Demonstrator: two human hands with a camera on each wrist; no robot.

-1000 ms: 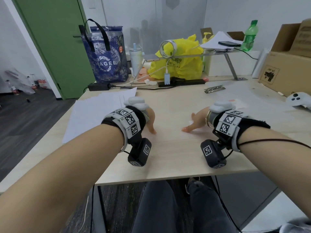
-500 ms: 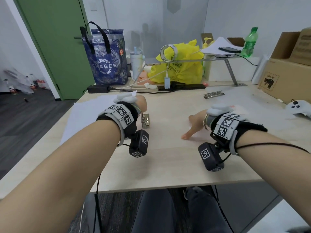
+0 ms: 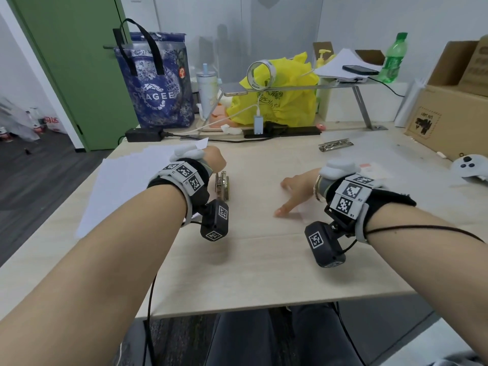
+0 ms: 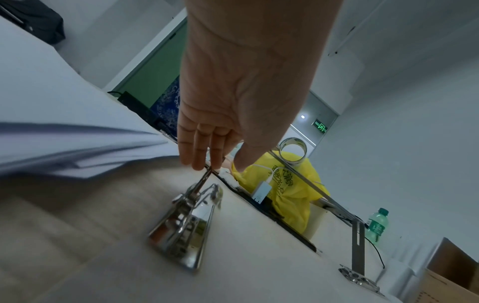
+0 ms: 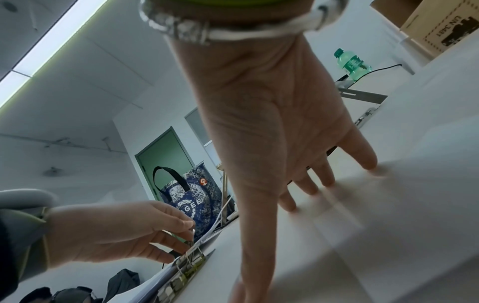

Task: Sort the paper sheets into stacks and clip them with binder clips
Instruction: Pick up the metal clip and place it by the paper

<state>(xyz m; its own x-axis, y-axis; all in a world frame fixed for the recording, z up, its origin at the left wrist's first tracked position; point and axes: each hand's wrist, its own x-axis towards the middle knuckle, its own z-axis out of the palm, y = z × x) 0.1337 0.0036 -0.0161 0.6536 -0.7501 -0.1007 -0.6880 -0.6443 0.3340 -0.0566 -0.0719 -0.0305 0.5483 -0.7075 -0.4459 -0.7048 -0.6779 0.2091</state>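
Observation:
A silver binder clip [image 3: 222,184] lies on the wooden table [image 3: 250,260], just right of my left hand [image 3: 215,165]. In the left wrist view my left hand [image 4: 217,167] pinches the raised wire handle of the binder clip [image 4: 181,225] between thumb and fingertips. A loose spread of white paper sheets [image 3: 126,180] lies left of that hand, also seen as paper sheets [image 4: 64,143]. My right hand [image 3: 285,196] rests flat on the table, its fingers [image 5: 324,178] spread and straight, holding nothing. A second silver clip [image 3: 335,145] lies farther back on the right.
Along the table's back stand a blue tote bag [image 3: 155,83], a yellow bag [image 3: 280,101], a power strip [image 3: 285,132] and a metal shelf [image 3: 303,87]. A cardboard box [image 3: 449,114] and a white controller [image 3: 470,167] are at the right.
My left hand has moved left and away from me, uncovering the binder clip, and now pinches its handle. The right hand has stayed flat in place.

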